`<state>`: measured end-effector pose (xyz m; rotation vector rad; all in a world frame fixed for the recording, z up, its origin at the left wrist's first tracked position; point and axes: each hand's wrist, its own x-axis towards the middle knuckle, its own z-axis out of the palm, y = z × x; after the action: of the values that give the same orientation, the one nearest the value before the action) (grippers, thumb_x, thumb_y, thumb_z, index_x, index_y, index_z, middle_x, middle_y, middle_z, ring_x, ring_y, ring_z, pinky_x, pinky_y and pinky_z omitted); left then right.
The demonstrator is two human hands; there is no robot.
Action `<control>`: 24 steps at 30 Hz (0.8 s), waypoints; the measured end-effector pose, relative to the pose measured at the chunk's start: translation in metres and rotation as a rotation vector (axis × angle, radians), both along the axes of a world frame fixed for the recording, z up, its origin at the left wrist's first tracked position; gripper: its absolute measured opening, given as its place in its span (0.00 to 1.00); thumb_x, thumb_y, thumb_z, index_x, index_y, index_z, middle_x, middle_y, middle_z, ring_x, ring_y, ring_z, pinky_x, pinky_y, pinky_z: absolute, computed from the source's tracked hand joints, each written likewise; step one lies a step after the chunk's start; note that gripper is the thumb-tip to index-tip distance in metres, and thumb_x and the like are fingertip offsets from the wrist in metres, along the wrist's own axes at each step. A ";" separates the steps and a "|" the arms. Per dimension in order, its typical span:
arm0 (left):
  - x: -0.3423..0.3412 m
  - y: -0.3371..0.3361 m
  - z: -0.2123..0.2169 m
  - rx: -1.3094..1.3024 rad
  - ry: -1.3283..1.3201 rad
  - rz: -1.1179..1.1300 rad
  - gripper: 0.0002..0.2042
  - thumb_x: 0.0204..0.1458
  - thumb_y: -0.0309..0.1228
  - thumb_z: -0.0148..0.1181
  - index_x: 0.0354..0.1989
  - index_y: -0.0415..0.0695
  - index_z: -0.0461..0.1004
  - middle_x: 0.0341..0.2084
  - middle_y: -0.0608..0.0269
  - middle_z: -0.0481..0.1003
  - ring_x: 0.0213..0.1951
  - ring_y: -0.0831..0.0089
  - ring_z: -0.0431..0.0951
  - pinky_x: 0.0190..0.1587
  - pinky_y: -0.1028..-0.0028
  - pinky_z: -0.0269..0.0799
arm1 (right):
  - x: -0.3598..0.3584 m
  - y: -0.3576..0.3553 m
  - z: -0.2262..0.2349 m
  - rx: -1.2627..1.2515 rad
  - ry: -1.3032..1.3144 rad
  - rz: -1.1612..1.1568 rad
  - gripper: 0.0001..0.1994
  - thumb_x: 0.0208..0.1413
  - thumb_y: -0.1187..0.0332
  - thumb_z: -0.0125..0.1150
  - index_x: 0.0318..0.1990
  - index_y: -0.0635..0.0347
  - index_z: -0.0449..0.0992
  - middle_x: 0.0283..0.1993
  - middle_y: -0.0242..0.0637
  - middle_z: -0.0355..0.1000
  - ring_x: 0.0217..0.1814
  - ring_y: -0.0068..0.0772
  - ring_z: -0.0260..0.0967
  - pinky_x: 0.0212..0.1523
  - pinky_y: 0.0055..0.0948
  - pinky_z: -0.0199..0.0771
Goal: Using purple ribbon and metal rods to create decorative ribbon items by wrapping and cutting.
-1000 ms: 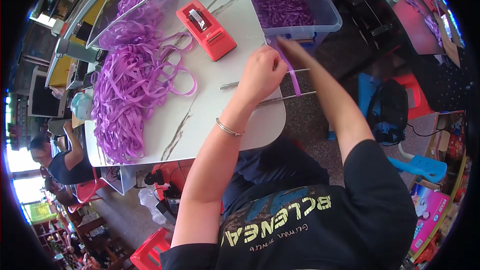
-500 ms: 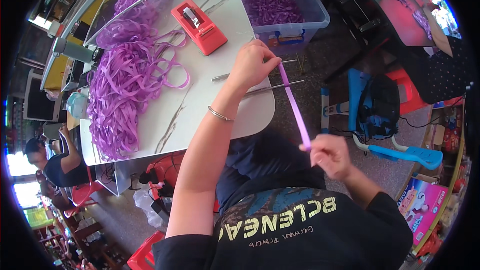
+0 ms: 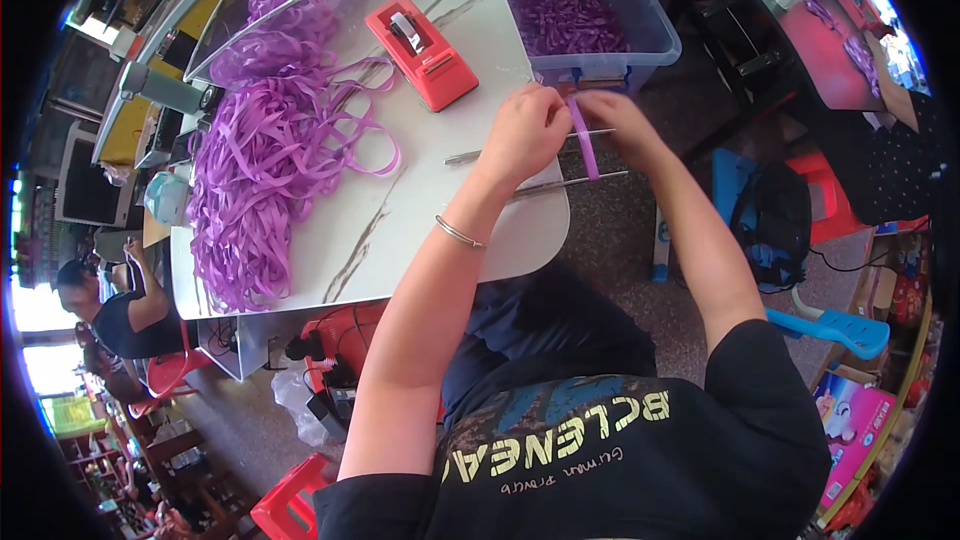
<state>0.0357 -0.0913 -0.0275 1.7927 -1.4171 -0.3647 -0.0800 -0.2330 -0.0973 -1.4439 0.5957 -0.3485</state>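
Two thin metal rods [image 3: 532, 187] stick out past the right edge of the white marbled table. A strip of purple ribbon [image 3: 587, 148] loops round them beyond the edge. My left hand [image 3: 530, 130] is closed at the upper rod, with thumb and fingers pinched on the ribbon. Just right of it, my right hand [image 3: 618, 122] is closed on the ribbon at the top of the loop; its fingertips are slightly blurred and partly hidden. On the table to the left lies a big heap of loose purple ribbon [image 3: 250, 180].
A red tape dispenser [image 3: 422, 55] stands on the white table [image 3: 430, 230]. Right of the table, a clear plastic bin [image 3: 655, 50] holds many purple ribbon pieces. A blue-framed chair [image 3: 850, 332] with a black bag stands to the right. Other people sit at far left and upper right.
My right hand has moved up and away from my body, from the lower right to beside my left hand. The long stretched ribbon is now a short loop round the rods.
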 end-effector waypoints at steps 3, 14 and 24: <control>-0.002 0.004 -0.002 -0.005 -0.029 -0.034 0.10 0.46 0.32 0.56 0.27 0.36 0.74 0.25 0.57 0.70 0.28 0.67 0.70 0.33 0.70 0.66 | -0.032 0.035 -0.018 0.200 0.044 0.034 0.14 0.54 0.58 0.54 0.41 0.55 0.76 0.25 0.20 0.65 0.22 0.11 0.55 0.23 0.13 0.52; 0.002 -0.001 0.003 0.052 0.204 0.047 0.10 0.46 0.32 0.53 0.28 0.36 0.72 0.26 0.52 0.71 0.30 0.62 0.72 0.35 0.68 0.66 | -0.012 0.010 0.016 -0.032 -0.013 0.050 0.16 0.54 0.68 0.48 0.50 0.57 0.70 0.42 0.29 0.71 0.34 0.17 0.64 0.37 0.20 0.64; 0.005 0.001 -0.004 0.019 0.265 0.025 0.10 0.46 0.32 0.56 0.29 0.36 0.73 0.24 0.59 0.70 0.27 0.71 0.70 0.31 0.73 0.65 | 0.005 0.007 0.015 -0.007 -0.102 0.062 0.15 0.50 0.71 0.49 0.46 0.61 0.72 0.35 0.25 0.72 0.34 0.12 0.62 0.33 0.14 0.59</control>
<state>0.0406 -0.0903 -0.0314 1.7043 -1.2080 -0.5807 -0.0746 -0.2255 -0.0821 -1.4390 0.4663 -0.3735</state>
